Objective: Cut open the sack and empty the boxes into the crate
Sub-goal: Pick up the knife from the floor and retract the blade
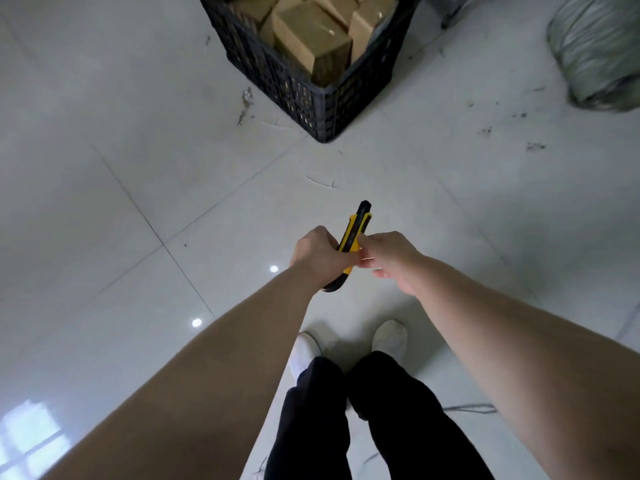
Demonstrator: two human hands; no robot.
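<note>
Knife (358, 223) held in my left grip (317, 252), right grip (389, 259) pinching its slider; prob prepping blade. Next: reach sack (595, 53), cut w/ care.

Soft, even light is filling the scene. On the glossy white tiled floor (104, 202), a small round light glint (273, 269) is shining left of the fingers (366, 243) of the right hand (393, 261), and a bright window reflection (31, 441) is glaring far down-left of them. The fingers are smearing slightly against the yellow-and-black plastic utility knife (358, 223). Beyond them, tile lines are bowing from wide-angle distortion.
</note>
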